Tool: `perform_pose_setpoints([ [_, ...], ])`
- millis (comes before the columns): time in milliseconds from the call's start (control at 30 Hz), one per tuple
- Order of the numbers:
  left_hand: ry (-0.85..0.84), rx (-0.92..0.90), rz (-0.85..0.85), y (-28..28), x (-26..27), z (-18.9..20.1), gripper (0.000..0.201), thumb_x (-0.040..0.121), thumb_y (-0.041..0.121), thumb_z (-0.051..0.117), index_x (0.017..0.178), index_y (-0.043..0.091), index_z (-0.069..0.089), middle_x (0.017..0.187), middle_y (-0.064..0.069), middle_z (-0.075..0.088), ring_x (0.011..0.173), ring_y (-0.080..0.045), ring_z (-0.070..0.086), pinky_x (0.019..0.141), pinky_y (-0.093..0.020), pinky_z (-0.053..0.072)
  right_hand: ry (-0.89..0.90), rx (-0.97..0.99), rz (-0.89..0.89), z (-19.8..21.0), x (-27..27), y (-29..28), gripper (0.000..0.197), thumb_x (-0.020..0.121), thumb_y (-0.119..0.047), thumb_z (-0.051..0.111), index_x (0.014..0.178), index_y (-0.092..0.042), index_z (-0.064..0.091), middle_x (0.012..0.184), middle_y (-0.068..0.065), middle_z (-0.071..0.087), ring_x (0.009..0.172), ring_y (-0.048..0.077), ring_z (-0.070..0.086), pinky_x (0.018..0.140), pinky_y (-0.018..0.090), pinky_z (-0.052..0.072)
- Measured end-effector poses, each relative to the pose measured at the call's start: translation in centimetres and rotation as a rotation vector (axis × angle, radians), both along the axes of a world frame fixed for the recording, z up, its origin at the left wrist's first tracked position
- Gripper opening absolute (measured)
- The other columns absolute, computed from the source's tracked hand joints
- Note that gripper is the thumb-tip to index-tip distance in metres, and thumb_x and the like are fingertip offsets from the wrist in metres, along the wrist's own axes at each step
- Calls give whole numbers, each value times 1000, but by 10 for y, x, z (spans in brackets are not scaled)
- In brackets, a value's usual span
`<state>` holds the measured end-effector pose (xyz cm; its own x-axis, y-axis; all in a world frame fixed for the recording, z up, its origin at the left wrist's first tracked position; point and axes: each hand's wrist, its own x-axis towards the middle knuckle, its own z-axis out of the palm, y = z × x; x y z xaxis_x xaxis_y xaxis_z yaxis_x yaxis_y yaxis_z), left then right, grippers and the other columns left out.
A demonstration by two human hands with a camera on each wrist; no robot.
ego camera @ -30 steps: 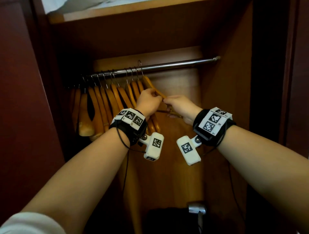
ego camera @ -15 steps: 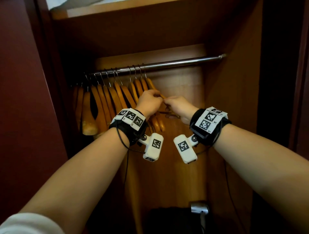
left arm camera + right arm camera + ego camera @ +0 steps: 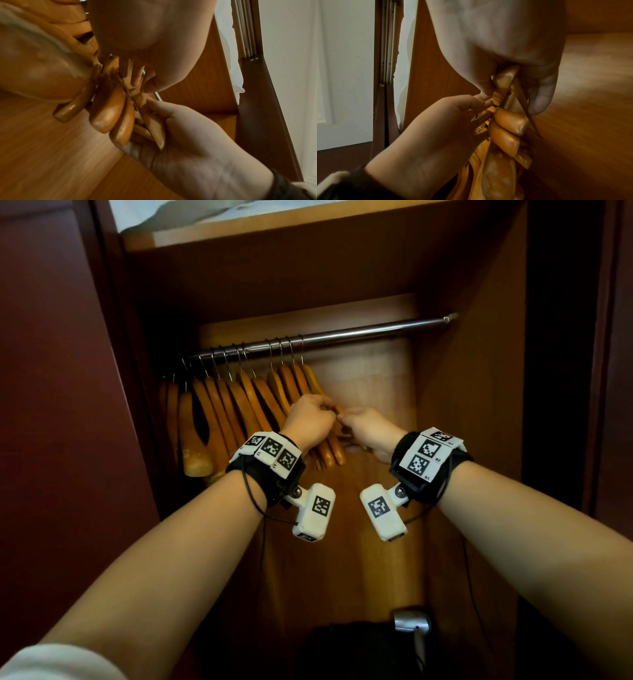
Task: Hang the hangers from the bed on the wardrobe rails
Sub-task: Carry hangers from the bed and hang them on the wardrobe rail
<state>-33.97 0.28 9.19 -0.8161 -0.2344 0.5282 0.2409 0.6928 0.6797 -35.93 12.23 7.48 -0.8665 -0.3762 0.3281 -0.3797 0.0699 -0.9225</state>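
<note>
Several wooden hangers (image 3: pixel 239 409) hang by wire hooks on the left half of the metal wardrobe rail (image 3: pixel 370 327). Both hands hold the rightmost hanger (image 3: pixel 313 381) at its near arm. My left hand (image 3: pixel 327 409) curls its fingers over that arm from the left. My right hand (image 3: pixel 346 418) pinches the same arm just to the right. In the left wrist view the left hand (image 3: pixel 132 75) grips the wood above the right hand (image 3: pixel 171 121), whose thumb lies on the hanger arm (image 3: pixel 154 125). In the right wrist view the right hand (image 3: pixel 513 94) clamps the hanger arm (image 3: pixel 504 78).
The right half of the rail is bare up to the wardrobe's right wall (image 3: pixel 479 405). A shelf (image 3: pixel 274 227) with white bedding lies above. The dark red door panel (image 3: pixel 51 405) stands at the left. A dark bag and a metal fitting (image 3: pixel 411 621) sit at the bottom.
The rightmost hanger has closed up against the row. Both hands stay on its arm and have drawn closer together.
</note>
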Motion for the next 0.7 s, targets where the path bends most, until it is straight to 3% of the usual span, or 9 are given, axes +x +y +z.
perform_pose_setpoints([
  [67,-6,-16,-10,-1,5,-2,48,76,29,50,119,22,69,122,-5,65,110,-31,63,97,-47,53,-10,7,-14,-3,5,2,18,106,-19,41,114,-15,57,86,4,57,76,18,59,72,32,50],
  [200,-29,-35,-49,0,18,-6,30,79,22,55,104,26,72,111,0,67,105,-22,64,95,-43,54,-21,22,-37,-9,17,7,17,105,-13,42,109,-17,58,86,3,61,77,18,61,71,31,50],
  [300,-29,-34,-65,2,29,-10,34,71,28,54,99,26,72,105,1,68,103,-22,65,93,-42,55,-49,20,-76,-13,31,12,23,102,-8,44,120,-17,55,84,2,62,74,16,61,76,34,53],
  [433,2,-47,-69,4,41,-20,30,82,20,60,109,24,71,110,0,65,102,-20,64,91,-38,56,-87,47,-154,-22,51,16,46,97,-6,52,141,-14,44,104,13,64,91,25,64,93,45,54],
  [533,26,-56,-99,6,51,-31,27,76,25,58,100,31,71,104,0,70,98,-25,66,89,-42,56,-103,54,-192,-33,68,19,49,94,-8,56,141,-15,45,117,15,65,100,29,67,94,47,56],
  [600,40,-50,-107,10,57,-42,23,71,31,56,90,38,67,106,-1,68,104,-27,63,94,-45,52,-116,50,-209,-42,80,24,47,94,-8,56,139,-15,46,112,11,64,101,30,68,92,47,56],
  [700,71,-31,-131,21,72,-58,18,82,24,60,92,39,64,121,3,58,118,-20,52,107,-37,38,-156,37,-245,-59,97,32,47,95,-6,54,140,-16,44,110,12,63,92,26,68,88,45,57],
])
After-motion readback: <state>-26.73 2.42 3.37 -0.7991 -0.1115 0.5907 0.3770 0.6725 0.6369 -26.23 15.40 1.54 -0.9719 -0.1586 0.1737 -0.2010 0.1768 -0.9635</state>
